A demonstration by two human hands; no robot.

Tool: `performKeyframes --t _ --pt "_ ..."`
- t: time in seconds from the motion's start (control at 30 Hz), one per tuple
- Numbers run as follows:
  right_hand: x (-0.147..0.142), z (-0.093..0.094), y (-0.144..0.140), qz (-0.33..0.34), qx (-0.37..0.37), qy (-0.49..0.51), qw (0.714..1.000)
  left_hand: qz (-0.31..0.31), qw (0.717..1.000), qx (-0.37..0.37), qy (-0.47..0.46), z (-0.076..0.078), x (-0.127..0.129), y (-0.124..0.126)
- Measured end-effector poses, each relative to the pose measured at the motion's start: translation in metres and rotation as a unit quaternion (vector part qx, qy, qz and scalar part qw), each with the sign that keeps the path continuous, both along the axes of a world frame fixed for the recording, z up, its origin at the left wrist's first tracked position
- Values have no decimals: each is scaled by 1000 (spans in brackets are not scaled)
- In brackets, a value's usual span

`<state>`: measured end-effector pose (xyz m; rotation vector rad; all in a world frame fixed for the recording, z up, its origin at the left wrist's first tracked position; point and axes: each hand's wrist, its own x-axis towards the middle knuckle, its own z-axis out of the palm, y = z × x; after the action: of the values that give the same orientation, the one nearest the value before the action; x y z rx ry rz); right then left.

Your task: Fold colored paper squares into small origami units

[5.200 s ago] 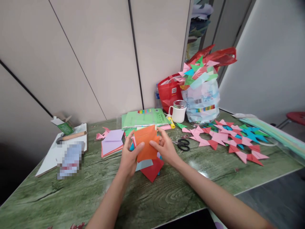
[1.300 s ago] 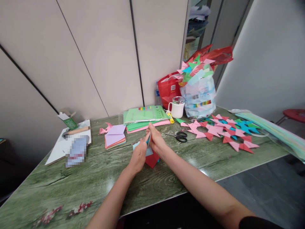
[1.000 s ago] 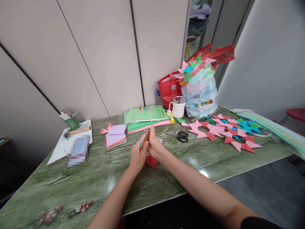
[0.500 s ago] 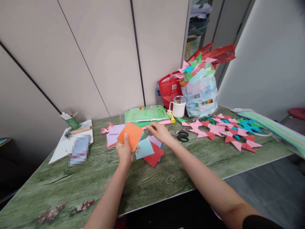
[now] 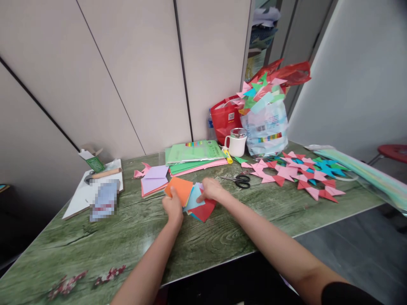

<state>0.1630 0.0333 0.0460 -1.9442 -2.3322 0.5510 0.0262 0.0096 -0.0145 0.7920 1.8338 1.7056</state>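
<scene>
Fingers of the left hand [image 5: 172, 207] pinch an orange-topped stack of square paper sheets [image 5: 182, 188] near the middle of the green, wood-patterned worktop [image 5: 127, 241], the thumb across its face. The right hand [image 5: 212, 189] has its thumb on a pale blue square paper sheet [image 5: 194, 199] just beside that stack, though I cannot tell whether its fingers pinch it. A red paper sheet [image 5: 207, 209] lies partly beneath the pale blue 1, with black-handled metal scissors [image 5: 242, 181] nearby.
</scene>
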Motion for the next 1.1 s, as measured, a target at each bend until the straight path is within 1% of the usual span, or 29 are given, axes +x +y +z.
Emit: performKeyframes --t 0.13,0.23,0.3,0.43,0.47,0.5,0.53,0.6,0.7,0.73,0.77,0.8,0.83,0.87,0.9,0.93,0.97,1.0,1.03,1.07,1.1 --pt "-3 -4 3 -42 -17 30 999 -11 1000 -9 -27 8 2 1" --pt "0 -5 3 -38 -12 49 998 -32 997 -28 -59 18 -8 -3" --pt "3 -4 2 -31 -7 47 998 -46 996 -46 -64 27 -25 -10" --pt "3 4 -1 -11 0 36 999 -62 994 -90 -31 43 -77 -38" --pt "0 7 -2 -5 0 33 999 -62 992 -108 -8 45 -89 -46" --pt "-2 9 -3 2 -2 30 1000 -76 983 -150 73 46 -101 -53" --pt "-5 12 -4 8 -5 27 1000 -80 965 -183 168 47 -110 -60" --pt "-11 15 -5 15 -12 23 1000 -77 909 -236 335 48 -119 -71" --pt "-14 15 -5 16 -20 27 999 -47 817 -304 489 53 -113 -81" --pt "-15 15 -6 14 -24 27 999 -29 788 -300 536 56 -107 -81" --pt "-15 13 -7 4 -23 25 999 1 768 -280 576 60 -100 -79" --pt "-16 12 -10 -8 -12 29 999 17 764 -249 594 65 -93 -75" --pt "-18 11 -15 -19 6 34 999 9 783 -207 587 71 -86 -68" --pt "-22 11 -21 -39 66 59 995 -21 818 -150 555 77 -79 -57" --pt "-27 10 -30 -26 134 107 985 -56 863 -78 495 82 -71 -45" --pt "-34 10 -40 29 201 179 963 -68 912 -8 405 88 -64 -31" --pt "-41 10 -51 82 259 252 929 -53 954 44 292 92 -57 -16" --pt "-49 10 -63 124 307 308 892 -30 984 63 165 96 -50 -2" --pt "-56 9 -75 169 338 336 863 -10 998 51 25 98 -44 12" --pt "-63 7 -85 206 361 343 842 -11 999 37 -18 99 -38 23" --pt "-67 6 -95 210 369 343 838 -11 999 32 -40 98 -34 32"
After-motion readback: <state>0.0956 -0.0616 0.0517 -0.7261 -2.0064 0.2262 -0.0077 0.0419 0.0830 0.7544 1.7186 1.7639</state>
